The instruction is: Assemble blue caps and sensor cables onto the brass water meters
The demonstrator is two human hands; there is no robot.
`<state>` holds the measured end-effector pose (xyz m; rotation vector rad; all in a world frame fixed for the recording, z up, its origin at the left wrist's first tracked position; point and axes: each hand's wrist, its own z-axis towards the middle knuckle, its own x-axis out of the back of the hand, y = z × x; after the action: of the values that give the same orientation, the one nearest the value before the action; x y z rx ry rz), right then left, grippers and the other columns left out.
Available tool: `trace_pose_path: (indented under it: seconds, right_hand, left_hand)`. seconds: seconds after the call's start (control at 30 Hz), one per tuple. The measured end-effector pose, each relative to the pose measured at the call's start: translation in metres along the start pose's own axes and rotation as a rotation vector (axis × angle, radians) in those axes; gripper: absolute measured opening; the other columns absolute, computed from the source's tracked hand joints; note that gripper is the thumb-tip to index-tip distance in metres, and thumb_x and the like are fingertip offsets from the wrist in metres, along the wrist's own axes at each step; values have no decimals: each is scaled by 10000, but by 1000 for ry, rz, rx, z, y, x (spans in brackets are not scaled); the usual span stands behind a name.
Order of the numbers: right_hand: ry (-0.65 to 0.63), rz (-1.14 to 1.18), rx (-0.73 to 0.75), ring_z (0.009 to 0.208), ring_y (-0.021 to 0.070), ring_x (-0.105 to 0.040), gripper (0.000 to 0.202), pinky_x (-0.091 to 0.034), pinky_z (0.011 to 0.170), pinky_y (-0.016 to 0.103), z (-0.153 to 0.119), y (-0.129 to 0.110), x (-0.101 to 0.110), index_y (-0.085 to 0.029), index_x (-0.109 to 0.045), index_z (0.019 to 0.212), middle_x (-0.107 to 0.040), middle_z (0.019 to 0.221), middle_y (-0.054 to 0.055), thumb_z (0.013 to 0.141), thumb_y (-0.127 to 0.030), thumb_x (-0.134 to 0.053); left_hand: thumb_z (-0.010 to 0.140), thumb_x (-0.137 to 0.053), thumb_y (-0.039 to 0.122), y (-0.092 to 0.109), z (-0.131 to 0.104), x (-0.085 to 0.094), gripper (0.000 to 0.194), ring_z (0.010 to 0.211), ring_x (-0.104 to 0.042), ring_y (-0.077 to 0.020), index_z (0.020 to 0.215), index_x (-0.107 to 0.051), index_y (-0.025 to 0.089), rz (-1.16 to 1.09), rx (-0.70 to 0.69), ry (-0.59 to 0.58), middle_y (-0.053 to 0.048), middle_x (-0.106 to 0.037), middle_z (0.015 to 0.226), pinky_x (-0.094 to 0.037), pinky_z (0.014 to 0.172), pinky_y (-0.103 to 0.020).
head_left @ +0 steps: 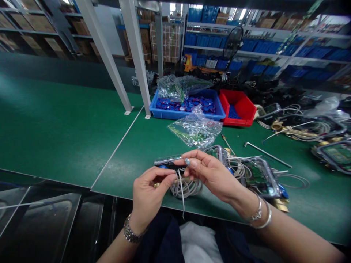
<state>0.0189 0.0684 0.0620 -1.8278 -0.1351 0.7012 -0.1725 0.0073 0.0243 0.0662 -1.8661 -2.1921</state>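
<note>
My left hand [153, 186] is closed, thumb and forefinger pinched at the end of a thin grey cable [181, 191], whose loose part hangs over the bench edge. Just right of it, my right hand [211, 171] pinches a small pale-blue piece [187, 161] between thumb and forefinger; its exact kind is too small to make out. Below the hands lies a coil of grey cable [192, 189], beside a dark-cased device [167, 160] partly hidden by my fingers. A clear bag of small pale-blue and green parts [199, 129] lies beyond.
A blue tray [189, 116] of round blue pieces and a red bin [241, 122] stand at the back. Housings with circuit boards [259, 177] and brass fittings lie to the right, near a hex key [268, 153]. Metal posts [138, 58] rise from the green bench [68, 135].
</note>
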Motion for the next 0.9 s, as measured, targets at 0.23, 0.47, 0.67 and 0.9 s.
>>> trace_pose_path:
  seconds: [0.23,0.47,0.67,0.9]
  right_hand:
    - [79,223,-51,677,81,-480,307,-423,652,228,-1,13,-8,-193,-770,1038,-637,849,8,804,-386,-815]
    - [49,238,-57,704,83,-493,313,-424,692,235,-3,14,-10,-184,-784,1037,-640,888,23,804,-391,-814]
    - [54,197,-59,682,94,-487,317,-408,660,242,-3,15,-10,-211,-783,1044,-638,829,8,789,-394,-823]
    - [59,167,-41,685,99,-484,307,-393,657,246,-3,15,-12,-223,-790,1035,-641,803,3,780,-389,-830]
  left_hand:
    - [872,-704,260,11,-4,-7,59,672,-636,-117,832,-716,219,127,-95,11,11,-687,771,-510,603,-219]
    - [871,-688,211,16,-4,-14,51,658,-630,-103,821,-698,222,215,-176,29,27,-688,765,-496,606,-208]
    - [862,-688,210,18,-3,-15,85,616,-593,-102,777,-694,213,320,-254,62,26,-671,712,-462,583,-217]
    - [855,-690,186,18,-4,-13,68,628,-589,-102,794,-692,216,314,-282,79,32,-665,721,-458,591,-221]
